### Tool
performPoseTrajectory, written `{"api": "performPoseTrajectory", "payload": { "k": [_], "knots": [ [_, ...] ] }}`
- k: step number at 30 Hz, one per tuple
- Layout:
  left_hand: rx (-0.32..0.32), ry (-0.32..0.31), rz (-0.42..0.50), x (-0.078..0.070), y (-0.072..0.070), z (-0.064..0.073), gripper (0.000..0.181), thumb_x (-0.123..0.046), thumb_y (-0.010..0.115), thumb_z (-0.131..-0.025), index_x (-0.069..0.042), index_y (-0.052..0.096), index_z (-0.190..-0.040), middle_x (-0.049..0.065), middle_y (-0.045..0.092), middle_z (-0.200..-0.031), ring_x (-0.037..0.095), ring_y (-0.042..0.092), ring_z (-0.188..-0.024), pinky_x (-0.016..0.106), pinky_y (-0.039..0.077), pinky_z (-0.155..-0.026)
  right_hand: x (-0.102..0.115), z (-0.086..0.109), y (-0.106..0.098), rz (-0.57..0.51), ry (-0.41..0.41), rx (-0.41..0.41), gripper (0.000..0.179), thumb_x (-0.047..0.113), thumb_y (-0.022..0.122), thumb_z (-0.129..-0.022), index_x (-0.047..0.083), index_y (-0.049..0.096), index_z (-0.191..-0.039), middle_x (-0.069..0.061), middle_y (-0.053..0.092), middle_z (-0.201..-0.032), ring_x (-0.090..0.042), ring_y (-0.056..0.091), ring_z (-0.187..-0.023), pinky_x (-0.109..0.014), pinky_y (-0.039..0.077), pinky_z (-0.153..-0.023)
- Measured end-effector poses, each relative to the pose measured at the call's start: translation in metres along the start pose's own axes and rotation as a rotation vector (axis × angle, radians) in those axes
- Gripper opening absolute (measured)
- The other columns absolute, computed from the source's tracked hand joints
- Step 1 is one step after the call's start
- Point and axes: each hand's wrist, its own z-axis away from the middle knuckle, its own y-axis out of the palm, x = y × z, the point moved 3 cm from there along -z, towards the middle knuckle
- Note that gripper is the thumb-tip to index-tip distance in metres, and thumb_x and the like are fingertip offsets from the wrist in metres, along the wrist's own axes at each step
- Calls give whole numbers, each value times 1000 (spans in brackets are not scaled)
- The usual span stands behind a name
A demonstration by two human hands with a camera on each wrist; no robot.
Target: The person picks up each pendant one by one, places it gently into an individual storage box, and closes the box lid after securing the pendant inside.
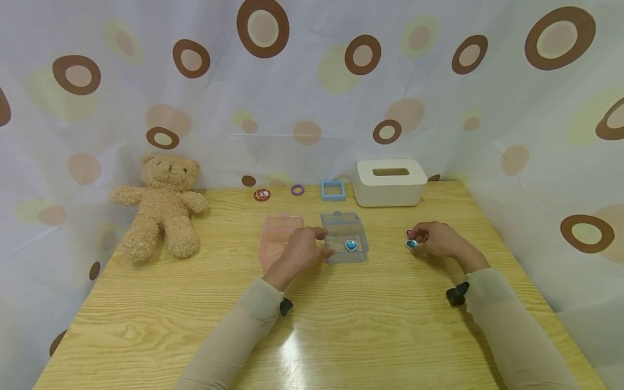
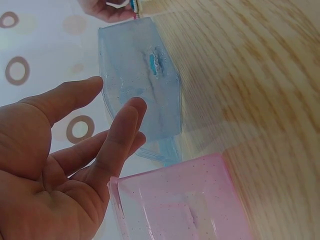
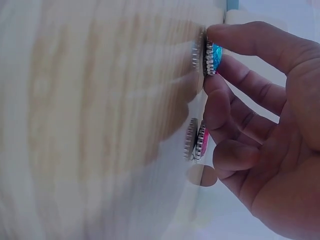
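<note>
A clear blue box (image 1: 333, 254) with its lid up holds a blue heart-shaped gem (image 1: 351, 245). My left hand (image 1: 303, 250) is beside its left wall, thumb and fingers spread with nothing between them. Beneath and left of that hand is an open pink box (image 1: 270, 246), partly hidden by it. Farther right, my right hand (image 1: 440, 241) pinches a second blue gem (image 3: 217, 56) with a toothed silver rim, between thumb and fingers, close over the table. A pink gem (image 3: 203, 142) with the same kind of rim lies by the curled lower fingers, mostly covered in the head view.
On the left sits a teddy bear (image 1: 166, 203). Along the back are a red round badge (image 1: 261, 195), a purple ring (image 1: 297, 190), a blue square frame (image 1: 333, 198) and a white tissue box (image 1: 390, 189). A dotted curtain (image 1: 292, 97) hangs behind the wooden table (image 1: 351, 325).
</note>
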Motion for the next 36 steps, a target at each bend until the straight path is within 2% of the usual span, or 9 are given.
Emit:
{"api": "performPoseTrajectory", "payload": {
  "k": [22, 30, 36],
  "knots": [
    [-9, 9, -15, 1, 1, -1, 51, -29, 78, -87, -7, 65, -132, 13, 71, -124, 36, 58, -125, 44, 44, -110, 2, -1, -1, 28, -26, 11, 27, 24, 78, -85, 8, 72, -106, -6, 71, -96, -18, 62, -85, -33, 49, -75],
    [-10, 8, -10, 0, 0, -1, 50, -28, 78, -87, -6, 65, -131, 13, 71, -123, 36, 59, -124, 45, 45, -109, 7, 0, -4, -102, -26, -4, 31, 26, 73, -91, 10, 67, -116, -9, 67, -104, -18, 61, -86, -29, 50, -71],
    [-10, 7, -10, 0, 0, -1, 50, -28, 78, -88, -6, 65, -131, 13, 71, -123, 36, 59, -124, 44, 45, -109, 10, -3, -3, -227, -40, 6, 32, 22, 69, -94, 10, 66, -124, -14, 65, -113, -19, 62, -86, -29, 52, -70]
  ]
}}
